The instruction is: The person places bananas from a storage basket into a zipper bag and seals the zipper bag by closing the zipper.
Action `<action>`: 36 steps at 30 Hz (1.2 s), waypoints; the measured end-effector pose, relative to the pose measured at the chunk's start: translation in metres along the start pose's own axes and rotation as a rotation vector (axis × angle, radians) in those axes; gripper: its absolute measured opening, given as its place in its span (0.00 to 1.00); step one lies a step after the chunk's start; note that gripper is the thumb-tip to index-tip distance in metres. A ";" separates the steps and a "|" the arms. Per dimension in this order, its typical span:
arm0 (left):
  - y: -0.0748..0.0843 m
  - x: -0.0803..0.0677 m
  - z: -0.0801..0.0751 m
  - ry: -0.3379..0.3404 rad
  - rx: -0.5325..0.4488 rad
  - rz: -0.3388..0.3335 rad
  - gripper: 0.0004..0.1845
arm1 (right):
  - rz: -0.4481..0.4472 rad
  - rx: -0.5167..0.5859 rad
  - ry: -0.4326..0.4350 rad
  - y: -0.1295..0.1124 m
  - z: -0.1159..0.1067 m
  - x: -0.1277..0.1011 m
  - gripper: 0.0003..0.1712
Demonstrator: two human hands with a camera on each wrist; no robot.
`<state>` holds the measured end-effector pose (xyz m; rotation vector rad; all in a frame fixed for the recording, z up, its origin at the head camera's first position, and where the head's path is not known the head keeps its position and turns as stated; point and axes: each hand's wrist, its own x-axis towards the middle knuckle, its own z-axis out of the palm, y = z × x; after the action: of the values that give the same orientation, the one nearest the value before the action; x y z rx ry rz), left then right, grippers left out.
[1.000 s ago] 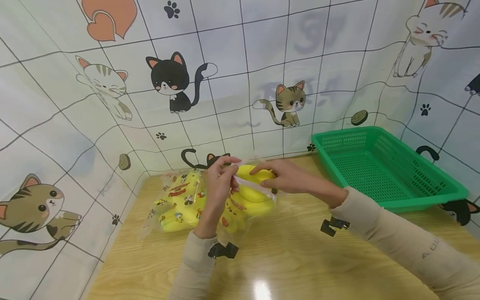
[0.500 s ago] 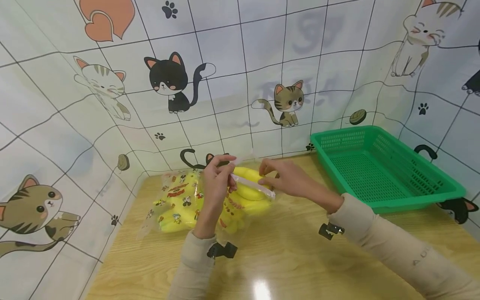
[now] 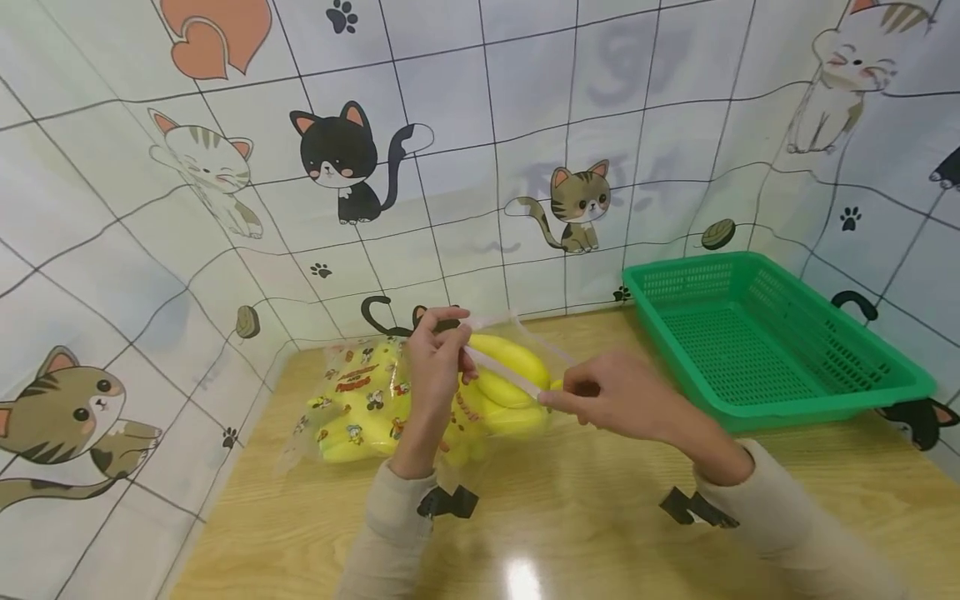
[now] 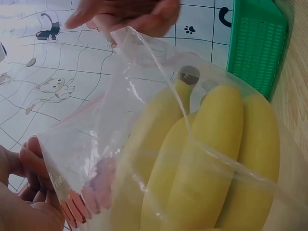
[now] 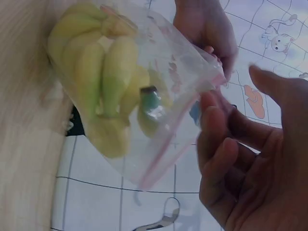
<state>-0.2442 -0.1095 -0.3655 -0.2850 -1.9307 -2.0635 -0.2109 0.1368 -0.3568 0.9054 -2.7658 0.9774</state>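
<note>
A clear zip bag (image 3: 367, 400) with cartoon prints lies on the wooden table (image 3: 600, 533) and holds a bunch of yellow bananas (image 3: 510, 360). My left hand (image 3: 453, 333) pinches the far end of the bag's mouth strip. My right hand (image 3: 558, 398) pinches the near right end of the same strip, so the strip runs taut between them. In the left wrist view the bananas (image 4: 216, 144) fill the bag and my left fingers (image 4: 29, 161) grip its edge. In the right wrist view the bag (image 5: 178, 77) hangs between the right hand (image 5: 240, 163) and the left hand (image 5: 207, 29).
A green plastic basket (image 3: 832, 402) with nothing in it stands at the right, against the cat-patterned wall. That wall closes the back and the left side of the table. Bare wood lies in front of the bag.
My right hand has slid from the middle of the bag's mouth strip to its right end, nearer to me. The left hand has kept its pinch in place.
</note>
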 end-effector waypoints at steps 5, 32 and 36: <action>0.001 0.000 0.000 0.005 0.001 -0.002 0.12 | 0.065 -0.031 -0.029 0.000 0.017 -0.003 0.22; 0.024 -0.016 0.000 0.046 0.201 0.205 0.13 | -0.025 0.153 0.346 0.007 -0.027 0.041 0.10; 0.033 -0.026 -0.005 -0.045 0.566 0.331 0.12 | -0.067 0.166 0.430 0.017 -0.031 0.046 0.11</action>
<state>-0.2081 -0.1140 -0.3444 -0.4779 -2.2161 -1.2558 -0.2616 0.1425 -0.3300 0.6988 -2.3113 1.2362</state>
